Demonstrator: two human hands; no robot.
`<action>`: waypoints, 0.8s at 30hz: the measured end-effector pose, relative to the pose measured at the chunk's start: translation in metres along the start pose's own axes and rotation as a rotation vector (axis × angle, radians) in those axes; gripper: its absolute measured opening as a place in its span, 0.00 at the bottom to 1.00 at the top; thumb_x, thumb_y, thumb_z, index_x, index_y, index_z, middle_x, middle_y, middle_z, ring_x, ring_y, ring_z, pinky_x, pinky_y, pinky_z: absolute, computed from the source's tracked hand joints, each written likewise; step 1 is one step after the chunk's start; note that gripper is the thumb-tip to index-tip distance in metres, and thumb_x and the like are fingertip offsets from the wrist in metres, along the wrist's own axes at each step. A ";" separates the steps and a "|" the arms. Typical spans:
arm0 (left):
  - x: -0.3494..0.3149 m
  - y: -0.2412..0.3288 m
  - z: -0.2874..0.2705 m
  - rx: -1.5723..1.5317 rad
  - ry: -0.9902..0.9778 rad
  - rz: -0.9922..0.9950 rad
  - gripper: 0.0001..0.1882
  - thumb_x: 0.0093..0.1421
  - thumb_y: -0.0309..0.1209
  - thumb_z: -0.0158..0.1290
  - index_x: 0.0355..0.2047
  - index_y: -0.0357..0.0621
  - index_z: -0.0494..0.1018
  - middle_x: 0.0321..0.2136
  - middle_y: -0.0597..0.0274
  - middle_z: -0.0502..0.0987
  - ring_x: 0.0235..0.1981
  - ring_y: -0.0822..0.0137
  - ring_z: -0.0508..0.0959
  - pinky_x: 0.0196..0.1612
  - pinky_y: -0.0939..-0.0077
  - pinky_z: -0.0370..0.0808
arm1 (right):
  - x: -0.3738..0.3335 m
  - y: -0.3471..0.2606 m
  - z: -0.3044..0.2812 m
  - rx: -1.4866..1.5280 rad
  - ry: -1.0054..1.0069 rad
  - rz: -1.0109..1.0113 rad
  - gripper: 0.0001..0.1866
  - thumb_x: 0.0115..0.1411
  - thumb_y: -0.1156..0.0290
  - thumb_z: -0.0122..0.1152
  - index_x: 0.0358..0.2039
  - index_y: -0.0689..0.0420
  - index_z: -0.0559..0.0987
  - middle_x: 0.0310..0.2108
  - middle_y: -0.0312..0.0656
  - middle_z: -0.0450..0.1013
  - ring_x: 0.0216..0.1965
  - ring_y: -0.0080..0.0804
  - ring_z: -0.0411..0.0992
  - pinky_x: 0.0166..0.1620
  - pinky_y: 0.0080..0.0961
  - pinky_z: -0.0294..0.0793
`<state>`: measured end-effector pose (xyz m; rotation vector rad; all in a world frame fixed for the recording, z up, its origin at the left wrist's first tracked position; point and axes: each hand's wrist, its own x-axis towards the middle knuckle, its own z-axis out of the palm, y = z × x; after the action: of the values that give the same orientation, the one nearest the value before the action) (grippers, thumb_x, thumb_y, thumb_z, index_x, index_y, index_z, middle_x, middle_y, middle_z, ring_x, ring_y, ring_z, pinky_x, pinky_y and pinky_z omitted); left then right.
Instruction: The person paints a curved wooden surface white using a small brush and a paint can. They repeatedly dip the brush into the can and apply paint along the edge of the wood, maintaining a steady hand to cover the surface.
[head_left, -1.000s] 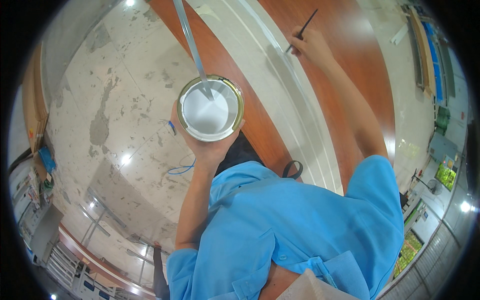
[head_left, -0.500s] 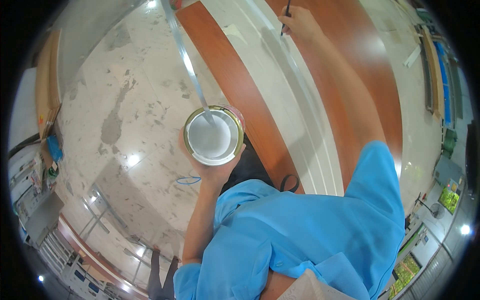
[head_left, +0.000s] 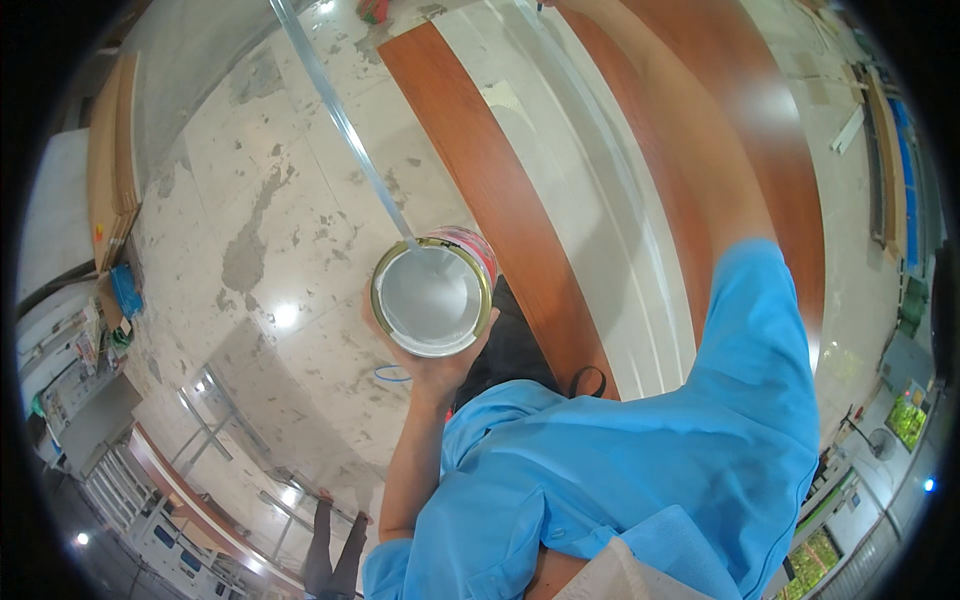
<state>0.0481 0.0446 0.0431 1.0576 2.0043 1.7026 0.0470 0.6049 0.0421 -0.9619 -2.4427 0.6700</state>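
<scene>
My left hand [head_left: 430, 370] is wrapped around an open round tin can [head_left: 478, 246] from below and the side. Inside the tin is a pale whitish liquid [head_left: 430, 298], and a long flat shiny strip [head_left: 340, 120] seems to rise from its far rim, though it may lie beyond. At the top edge my right hand [head_left: 582, 4] is partly cut off, closed on a thin dark tool [head_left: 540, 6] of which only a bit shows. It is over the far end of a long white panel [head_left: 570, 180], between reddish-brown boards.
A narrow reddish-brown board [head_left: 500, 190] lies left of the white panel, a wider one [head_left: 740, 90] right. Brown sheets [head_left: 115, 170] stand at the far left. Another person's legs [head_left: 335, 545] show at the lower left. Stained tiles [head_left: 250, 230] cover the floor.
My right hand has moved farther away along the white panel, mostly out of the top edge. The tin sits slightly lower in view and tilts a little, showing more of its side.
</scene>
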 end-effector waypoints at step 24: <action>-0.013 0.007 0.009 -0.061 -0.067 -0.018 0.66 0.44 0.31 0.79 0.73 0.48 0.42 0.67 0.47 0.60 0.68 0.51 0.68 0.67 0.53 0.75 | -0.163 -0.001 -0.021 0.337 0.113 0.137 0.08 0.68 0.70 0.62 0.32 0.60 0.80 0.25 0.41 0.79 0.30 0.27 0.79 0.36 0.29 0.78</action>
<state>0.0652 0.0423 0.0442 1.0582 1.9037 1.6849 0.1670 0.4934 0.0246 -1.0035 -2.0912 1.0074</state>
